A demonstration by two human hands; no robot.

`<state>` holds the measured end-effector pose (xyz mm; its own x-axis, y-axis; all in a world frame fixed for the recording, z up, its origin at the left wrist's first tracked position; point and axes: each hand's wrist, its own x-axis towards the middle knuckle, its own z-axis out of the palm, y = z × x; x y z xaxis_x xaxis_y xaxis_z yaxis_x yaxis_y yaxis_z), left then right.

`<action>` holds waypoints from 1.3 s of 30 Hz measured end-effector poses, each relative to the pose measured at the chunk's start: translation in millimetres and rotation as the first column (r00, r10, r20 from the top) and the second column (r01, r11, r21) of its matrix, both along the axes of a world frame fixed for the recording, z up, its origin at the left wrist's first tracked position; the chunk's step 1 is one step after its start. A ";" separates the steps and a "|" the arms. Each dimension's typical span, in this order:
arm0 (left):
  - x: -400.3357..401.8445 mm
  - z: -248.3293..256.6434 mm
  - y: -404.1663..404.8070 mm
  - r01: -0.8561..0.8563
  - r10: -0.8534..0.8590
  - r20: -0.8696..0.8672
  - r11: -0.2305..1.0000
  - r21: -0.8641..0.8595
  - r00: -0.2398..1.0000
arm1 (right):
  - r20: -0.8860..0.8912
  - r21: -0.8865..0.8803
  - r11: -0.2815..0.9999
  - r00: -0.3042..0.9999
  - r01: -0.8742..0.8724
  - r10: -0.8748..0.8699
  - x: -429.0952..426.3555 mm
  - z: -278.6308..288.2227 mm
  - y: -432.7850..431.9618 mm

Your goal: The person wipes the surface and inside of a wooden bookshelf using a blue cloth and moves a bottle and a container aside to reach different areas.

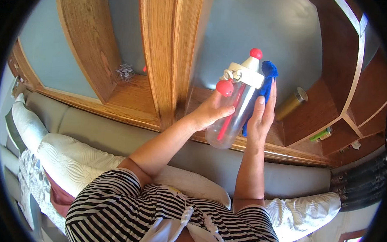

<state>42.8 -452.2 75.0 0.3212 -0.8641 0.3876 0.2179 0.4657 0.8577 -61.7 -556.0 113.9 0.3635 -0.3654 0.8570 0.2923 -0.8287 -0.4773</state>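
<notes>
A clear drinking bottle [226, 130] with a white lid [243, 73] and a red knob on top is held up, tilted, before me. A red straw [227, 123] shows inside it. From a ring at the lid hangs a small round red charm [224, 88]. My left hand [209, 113] grips the bottle's left side, thumb across the front. Flat along the other side, my right hand [262, 118] presses a blue cloth [268, 72] to the bottle. Part of the cloth is hidden behind that hand and the bottle.
Wooden wall shelves stand ahead, split by a thick wooden upright [165, 56]. A golden cylinder [291, 103] stands right of my hands; small glassy items [125, 72] sit on the left shelf. Below run a grey padded headboard [94, 124] and white quilted cushions [64, 158].
</notes>
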 end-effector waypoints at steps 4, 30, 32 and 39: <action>1.7 9.6 2.8 -0.126 0.126 -0.037 0.992 -0.012 0.991 | -0.121 -0.076 0.992 0.987 0.100 -0.109 -11.5 -27.1 23.7; 12.4 50.4 -15.6 -0.254 0.251 -0.284 0.967 0.028 0.925 | -0.388 -0.343 0.930 0.921 -0.134 -0.011 -30.4 -89.2 40.9; 7.7 67.4 -13.8 -0.210 0.216 -0.418 0.976 0.061 0.882 | -0.361 -0.073 0.986 0.926 -0.148 0.112 -26.2 -129.0 24.1; 8.9 51.4 -31.0 -0.364 0.340 -0.158 0.917 -0.162 0.927 | 0.611 0.655 0.200 0.666 -0.729 0.428 -30.3 -70.8 8.0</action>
